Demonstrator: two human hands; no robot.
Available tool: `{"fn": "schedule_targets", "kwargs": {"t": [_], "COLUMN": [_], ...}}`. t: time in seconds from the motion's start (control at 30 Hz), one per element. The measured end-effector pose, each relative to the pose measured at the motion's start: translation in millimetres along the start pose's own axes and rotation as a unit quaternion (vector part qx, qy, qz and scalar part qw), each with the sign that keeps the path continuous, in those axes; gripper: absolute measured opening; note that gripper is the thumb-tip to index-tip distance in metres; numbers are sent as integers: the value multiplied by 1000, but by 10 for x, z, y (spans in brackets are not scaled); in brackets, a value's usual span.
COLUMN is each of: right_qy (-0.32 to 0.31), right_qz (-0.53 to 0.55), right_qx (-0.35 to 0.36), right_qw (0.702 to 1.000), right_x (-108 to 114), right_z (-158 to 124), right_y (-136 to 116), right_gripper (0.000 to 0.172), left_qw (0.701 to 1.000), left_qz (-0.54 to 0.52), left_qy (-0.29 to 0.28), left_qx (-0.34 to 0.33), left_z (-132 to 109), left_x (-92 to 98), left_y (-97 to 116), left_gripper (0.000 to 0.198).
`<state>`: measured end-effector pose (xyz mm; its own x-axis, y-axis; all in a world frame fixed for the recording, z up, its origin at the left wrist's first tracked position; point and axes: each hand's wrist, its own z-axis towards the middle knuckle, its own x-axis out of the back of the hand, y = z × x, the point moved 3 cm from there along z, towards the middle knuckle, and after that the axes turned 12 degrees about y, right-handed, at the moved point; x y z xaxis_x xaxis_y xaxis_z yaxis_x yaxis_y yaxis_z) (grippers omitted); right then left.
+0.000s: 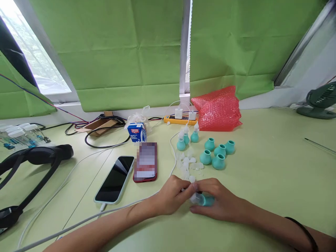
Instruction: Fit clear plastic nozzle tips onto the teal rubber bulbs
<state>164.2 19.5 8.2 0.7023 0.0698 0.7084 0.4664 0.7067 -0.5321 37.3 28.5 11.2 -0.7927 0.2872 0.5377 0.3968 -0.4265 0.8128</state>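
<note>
My right hand (225, 201) is curled round a teal rubber bulb (209, 200) lying on its side, with a clear plastic piece (195, 198) at its mouth pointing left. My left hand (172, 196) is closed, thumb and forefinger pinched at the tip of that clear piece and meeting my right fingertips; what they pinch is hidden. Just beyond the hands is a scatter of small clear and white plastic parts (186, 162). To their right stand several open-mouthed teal bulbs (218, 162). Behind, three teal bulbs (181, 144) stand upright with clear tops and white tips.
Left of the hands lie a black-screened phone (114, 180) on a white cable and a red-cased phone (146, 162). Farther back are a blue milk carton (137, 132), a yellow power strip (180, 120) and red bubble wrap (219, 112). A black headset (39, 155) sits far left.
</note>
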Motion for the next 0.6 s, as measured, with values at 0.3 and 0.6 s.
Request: {"fn": "schedule_targets", "kwargs": {"t": [0.3, 0.6], "right_qy": [-77, -83], "right_qz": [152, 109], "right_qx": [-123, -57], "right_qw": [978, 989], "right_x": [30, 23], "right_z": [-28, 25], "right_y": [54, -27], "right_gripper": [22, 23], "left_qw": [962, 973], "left_qz": [-188, 201], "left_qy": [121, 83], "left_qx": [159, -79], "left_z": [133, 108], "left_x": [98, 52], "left_y": [-206, -225], "left_gripper": [38, 40]}}
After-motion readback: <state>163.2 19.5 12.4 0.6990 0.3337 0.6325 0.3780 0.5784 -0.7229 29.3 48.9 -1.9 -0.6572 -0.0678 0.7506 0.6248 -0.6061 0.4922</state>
